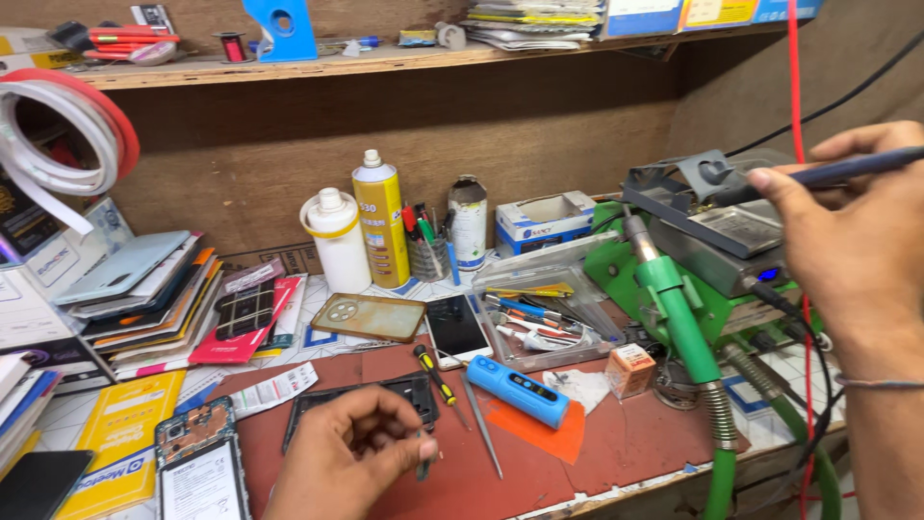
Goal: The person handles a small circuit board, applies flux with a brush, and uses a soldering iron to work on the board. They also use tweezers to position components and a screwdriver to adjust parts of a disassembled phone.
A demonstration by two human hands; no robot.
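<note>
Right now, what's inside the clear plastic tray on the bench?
The clear plastic tray holds tweezers and small tools with red, blue and yellow handles. Whatever lies beneath them is hidden.

We see a matt red rubbery work mat [616,448] on the near bench, and on it a smooth blue plastic tool case [518,390] and a thin bare-metal tweezer [481,433]. Farther back stand a glossy yellow metal spray can [382,223] and a matt white plastic bottle [336,241] against a rough brown wooden back wall [500,125]. At right, a ribbed green plastic hose [717,453] joins a shiny metal nozzle [638,238], and our right hand [857,250] holds a smooth dark plastic pen-shaped tool [847,169].
</note>
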